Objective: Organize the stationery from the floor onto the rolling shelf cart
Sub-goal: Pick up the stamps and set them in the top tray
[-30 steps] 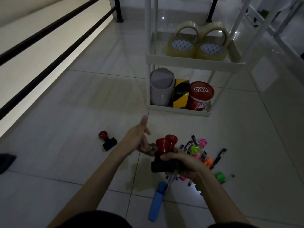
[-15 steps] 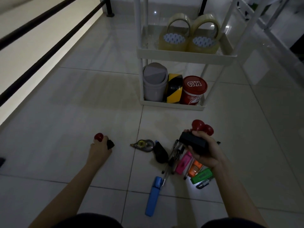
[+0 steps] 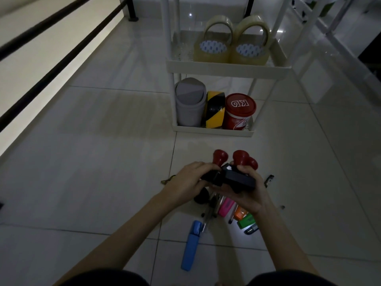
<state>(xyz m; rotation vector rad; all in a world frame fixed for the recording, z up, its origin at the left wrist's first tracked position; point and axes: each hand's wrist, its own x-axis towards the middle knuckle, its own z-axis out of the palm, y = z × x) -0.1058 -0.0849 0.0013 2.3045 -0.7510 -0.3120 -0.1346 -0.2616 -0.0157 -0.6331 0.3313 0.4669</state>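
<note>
Down near the floor, both hands meet over a cluster of rubber stamps with red knob handles and black bases. The left hand (image 3: 188,178) curls its fingers around the black base of one stamp (image 3: 219,159), whose red knob sticks up just beyond the knuckles. The right hand (image 3: 247,190) grips two more stamps (image 3: 243,176) together, palm under their black bases and thumb over the top, both red knobs pointing away from the person. The left stamp's base touches the right-hand pair.

Beneath the hands, loose stationery lies on the white tiled floor (image 3: 103,162): a blue highlighter (image 3: 190,245) nearest the person, a pink highlighter (image 3: 225,207), an orange one (image 3: 240,214) and a green one (image 3: 246,221) side by side, and several pens (image 3: 208,218) partly hidden under the wrists. A dark rounded object under the left hand is too dim to name.

Ahead stands the white rolling shelf cart (image 3: 226,67). Its upper visible tray holds two rolls of clear packing tape (image 3: 231,44) upright and touching. Its bottom tray holds a grey mini bin with a swing lid (image 3: 190,100), a black-and-yellow hazard tape roll (image 3: 215,109) and a red-lidded tub (image 3: 239,111), all in a row. A black railing (image 3: 51,69) runs along the left.
</note>
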